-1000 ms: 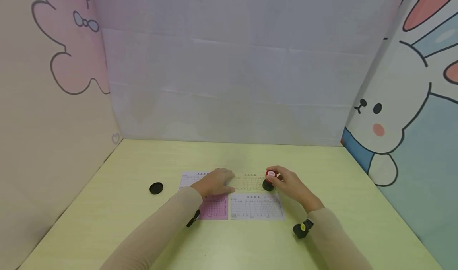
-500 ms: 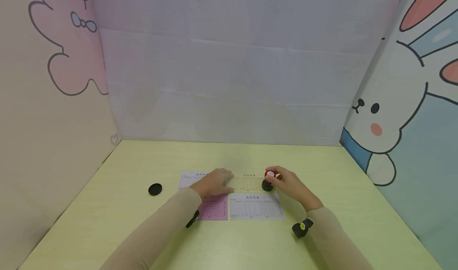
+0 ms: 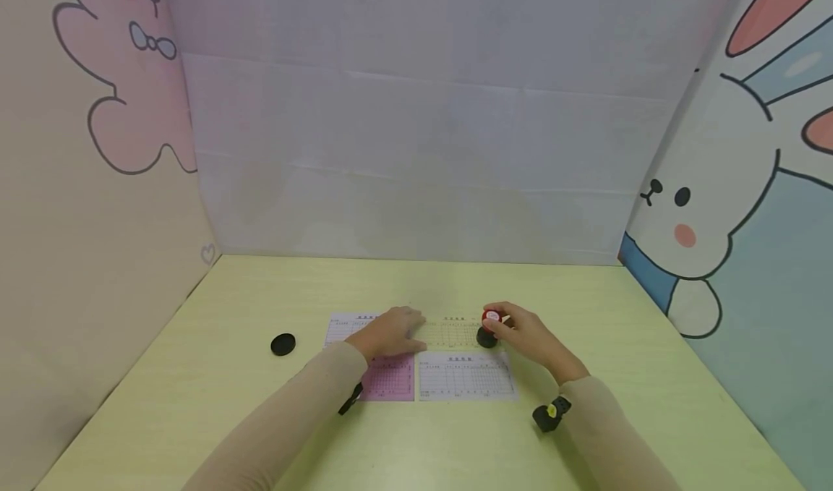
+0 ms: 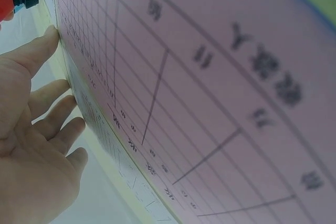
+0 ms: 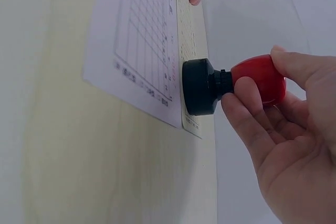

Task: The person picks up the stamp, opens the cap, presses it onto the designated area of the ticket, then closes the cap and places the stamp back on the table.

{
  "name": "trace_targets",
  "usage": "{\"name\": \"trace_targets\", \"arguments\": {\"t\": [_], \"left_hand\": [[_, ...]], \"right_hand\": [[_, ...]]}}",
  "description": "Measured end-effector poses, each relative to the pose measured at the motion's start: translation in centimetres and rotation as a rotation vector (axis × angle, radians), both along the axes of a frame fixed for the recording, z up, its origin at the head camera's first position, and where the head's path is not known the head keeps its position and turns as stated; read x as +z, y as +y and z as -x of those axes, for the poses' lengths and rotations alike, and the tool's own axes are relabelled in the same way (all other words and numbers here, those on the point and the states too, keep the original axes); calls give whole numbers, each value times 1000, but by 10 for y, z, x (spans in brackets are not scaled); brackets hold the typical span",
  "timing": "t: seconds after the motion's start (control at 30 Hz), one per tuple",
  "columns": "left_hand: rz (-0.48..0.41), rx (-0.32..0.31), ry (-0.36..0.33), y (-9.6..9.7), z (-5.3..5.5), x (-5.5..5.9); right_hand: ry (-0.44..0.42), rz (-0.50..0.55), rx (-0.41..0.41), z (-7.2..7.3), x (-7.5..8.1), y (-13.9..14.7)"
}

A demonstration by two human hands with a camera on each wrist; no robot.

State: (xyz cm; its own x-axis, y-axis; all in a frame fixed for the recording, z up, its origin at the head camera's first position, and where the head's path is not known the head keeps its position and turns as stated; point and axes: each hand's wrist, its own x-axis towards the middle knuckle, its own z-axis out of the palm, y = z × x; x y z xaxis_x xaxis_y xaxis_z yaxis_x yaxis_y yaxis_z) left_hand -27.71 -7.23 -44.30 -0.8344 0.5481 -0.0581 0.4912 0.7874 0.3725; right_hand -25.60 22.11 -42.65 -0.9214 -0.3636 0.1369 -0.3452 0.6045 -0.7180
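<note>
My right hand (image 3: pixel 526 335) grips the red knob of a round stamp (image 5: pixel 257 80), fingers and thumb curled about it. The stamp's wide black base (image 5: pixel 198 87) stands upright on the right end of the yellow form (image 3: pixel 452 333). My left hand (image 3: pixel 389 332) has its fingers spread, and its fingertips rest at the left edge of the yellow form. Under that hand lie a white form (image 3: pixel 341 325) and a pink form (image 4: pixel 210 103), both partly hidden. Another white printed form (image 3: pixel 467 377) lies in front of the yellow one.
A round black cap (image 3: pixel 283 344) lies on the pale yellow table (image 3: pixel 416 447), left of the forms. A white sheet (image 3: pixel 416 115) rises behind the table. Walls with cartoon drawings stand at both sides. Each wrist wears a small dark camera strap.
The whole head view has shifted very slightly. Both hands and the stamp hold their places on the forms.
</note>
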Motion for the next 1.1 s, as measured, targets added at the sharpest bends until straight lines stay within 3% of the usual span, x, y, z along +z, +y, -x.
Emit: {"name": "trace_targets", "arguments": {"t": [1.1], "left_hand": [[50, 11, 8, 0, -1, -1]], "right_hand": [[-41, 21, -7, 0, 5, 1]]}}
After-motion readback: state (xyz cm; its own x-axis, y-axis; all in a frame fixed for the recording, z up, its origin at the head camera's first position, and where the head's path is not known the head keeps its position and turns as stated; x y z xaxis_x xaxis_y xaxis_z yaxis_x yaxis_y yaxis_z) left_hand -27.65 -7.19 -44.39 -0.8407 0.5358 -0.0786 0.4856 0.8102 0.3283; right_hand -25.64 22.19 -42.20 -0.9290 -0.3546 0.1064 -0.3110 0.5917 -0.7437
